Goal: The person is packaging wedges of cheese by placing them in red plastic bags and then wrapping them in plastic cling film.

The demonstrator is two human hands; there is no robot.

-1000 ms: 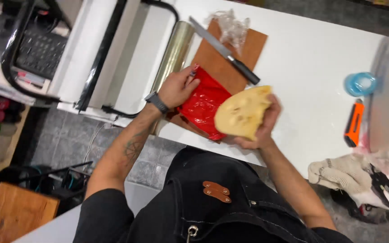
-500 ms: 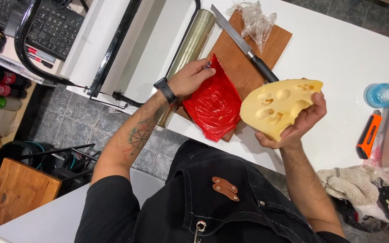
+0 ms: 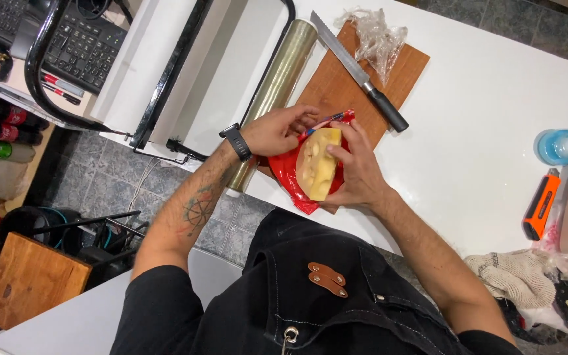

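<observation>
Head view: both hands close around a yellow cheese wedge in red wrapping.

Right hand grips the cheese from the side; left hand pinches the wrapping's top edge. Beyond lie the wooden cutting board, a serrated knife, crumpled clear plastic and a film roll.

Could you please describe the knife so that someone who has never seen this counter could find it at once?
On the white counter, look at the brown wooden cutting board beside the roll of clear film. The knife lies diagonally across the board, its black handle jutting over the board's edge. Its long serrated steel blade sets it apart from the crumpled clear plastic next to it.
</observation>
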